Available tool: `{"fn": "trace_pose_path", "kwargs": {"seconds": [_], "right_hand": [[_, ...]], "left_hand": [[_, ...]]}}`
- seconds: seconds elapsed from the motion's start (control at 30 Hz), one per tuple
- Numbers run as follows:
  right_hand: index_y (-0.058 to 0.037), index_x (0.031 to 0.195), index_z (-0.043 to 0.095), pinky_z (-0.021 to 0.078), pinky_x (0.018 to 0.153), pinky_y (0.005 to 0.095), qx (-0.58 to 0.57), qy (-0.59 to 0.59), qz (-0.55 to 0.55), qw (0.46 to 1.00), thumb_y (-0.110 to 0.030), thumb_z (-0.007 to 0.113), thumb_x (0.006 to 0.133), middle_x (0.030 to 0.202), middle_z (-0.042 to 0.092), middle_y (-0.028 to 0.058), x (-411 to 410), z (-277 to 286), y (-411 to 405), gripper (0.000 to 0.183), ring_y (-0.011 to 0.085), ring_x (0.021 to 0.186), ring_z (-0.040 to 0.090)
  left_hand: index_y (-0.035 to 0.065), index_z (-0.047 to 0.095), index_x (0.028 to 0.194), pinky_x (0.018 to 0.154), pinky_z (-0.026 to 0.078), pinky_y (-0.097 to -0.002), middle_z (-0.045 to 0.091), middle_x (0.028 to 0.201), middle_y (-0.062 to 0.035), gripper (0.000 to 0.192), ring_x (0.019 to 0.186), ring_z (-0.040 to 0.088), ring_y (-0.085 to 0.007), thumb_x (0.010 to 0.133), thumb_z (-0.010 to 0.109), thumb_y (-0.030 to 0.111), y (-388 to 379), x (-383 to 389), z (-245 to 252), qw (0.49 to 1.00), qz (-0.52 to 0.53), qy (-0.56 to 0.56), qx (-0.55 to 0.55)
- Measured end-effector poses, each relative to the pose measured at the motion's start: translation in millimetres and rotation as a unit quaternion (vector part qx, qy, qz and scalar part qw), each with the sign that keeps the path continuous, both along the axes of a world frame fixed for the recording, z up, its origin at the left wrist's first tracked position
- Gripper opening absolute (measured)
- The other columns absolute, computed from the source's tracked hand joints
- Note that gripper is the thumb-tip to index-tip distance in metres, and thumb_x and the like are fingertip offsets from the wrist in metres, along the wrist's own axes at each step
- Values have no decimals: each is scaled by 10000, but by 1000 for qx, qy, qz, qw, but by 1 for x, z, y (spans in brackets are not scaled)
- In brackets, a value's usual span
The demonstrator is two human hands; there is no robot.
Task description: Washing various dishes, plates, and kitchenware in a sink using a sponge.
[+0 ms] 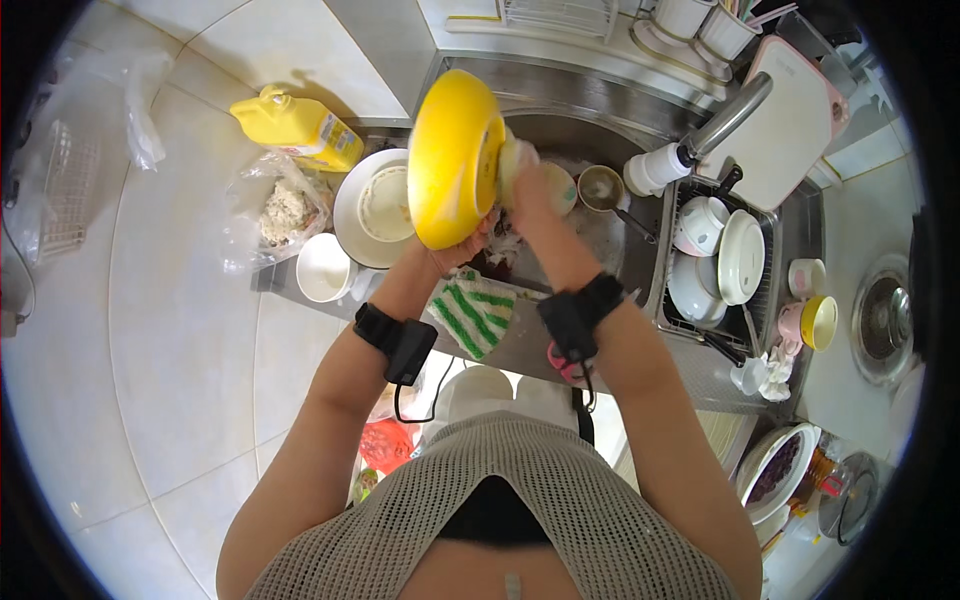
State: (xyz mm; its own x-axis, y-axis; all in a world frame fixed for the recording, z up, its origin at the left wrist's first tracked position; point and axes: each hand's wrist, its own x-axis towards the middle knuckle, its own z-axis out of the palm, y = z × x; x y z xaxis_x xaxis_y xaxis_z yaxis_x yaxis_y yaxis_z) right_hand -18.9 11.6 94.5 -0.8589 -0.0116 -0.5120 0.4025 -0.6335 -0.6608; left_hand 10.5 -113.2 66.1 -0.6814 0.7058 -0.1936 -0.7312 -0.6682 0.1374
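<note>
A large yellow bowl [450,157] is tilted on its side above the sink [600,259], its outside and foot facing right. My left hand [469,249] grips its lower rim from below, the fingers partly hidden by the bowl. Against the foot, my right hand [529,176] presses a pale cloth or sponge [512,159], blurred and mostly covered by the fingers. In the basin lie a small patterned bowl [561,189], a small long-handled pan [600,187] and food scraps [501,251]. A green-and-white striped cloth [474,311] drapes over the front edge of the counter.
Left of the sink stand a white basin holding a plate [349,199], a white cup [324,266], a bag of doughy food [289,214] and a yellow jug [300,131]. At right are the faucet [724,120], a dish rack with bowls [701,289] and a cutting board [784,120].
</note>
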Motion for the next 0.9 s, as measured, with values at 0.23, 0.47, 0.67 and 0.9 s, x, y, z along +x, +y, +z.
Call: {"fn": "trace_pose_path", "kwargs": {"seconds": [0.23,0.47,0.67,0.9], "right_hand": [[-17,1095,367,379,767,246,-80,78,-21,994,-280,358,839,994,474,93,59,-1,-37,367,168,890,472],[15,1059,380,380,748,226,250,326,-5,912,-171,424,803,921,477,83,44,3,-21,320,154,836,477],[-40,1000,422,453,683,293,-60,72,50,994,-219,475,780,900,456,58,43,-3,-21,289,149,799,477],[-64,1015,407,463,652,326,-17,23,75,997,-224,485,779,941,423,52,52,-41,-14,296,151,847,457]], "left_hand": [[16,432,1041,577,459,-240,527,918,-88,341,704,547,-153,778,497,222,-17,-9,-11,872,191,96,-440],[-39,399,1043,681,423,-286,519,920,-159,360,791,532,-209,719,516,65,-77,-6,0,611,219,223,-727],[-44,321,1118,823,348,-322,480,1011,-221,424,958,473,-285,716,449,-6,-124,7,5,510,196,219,-809],[-42,305,1137,852,327,-321,455,1044,-235,453,996,444,-313,700,424,-35,-155,7,-13,444,202,233,-841]]}}
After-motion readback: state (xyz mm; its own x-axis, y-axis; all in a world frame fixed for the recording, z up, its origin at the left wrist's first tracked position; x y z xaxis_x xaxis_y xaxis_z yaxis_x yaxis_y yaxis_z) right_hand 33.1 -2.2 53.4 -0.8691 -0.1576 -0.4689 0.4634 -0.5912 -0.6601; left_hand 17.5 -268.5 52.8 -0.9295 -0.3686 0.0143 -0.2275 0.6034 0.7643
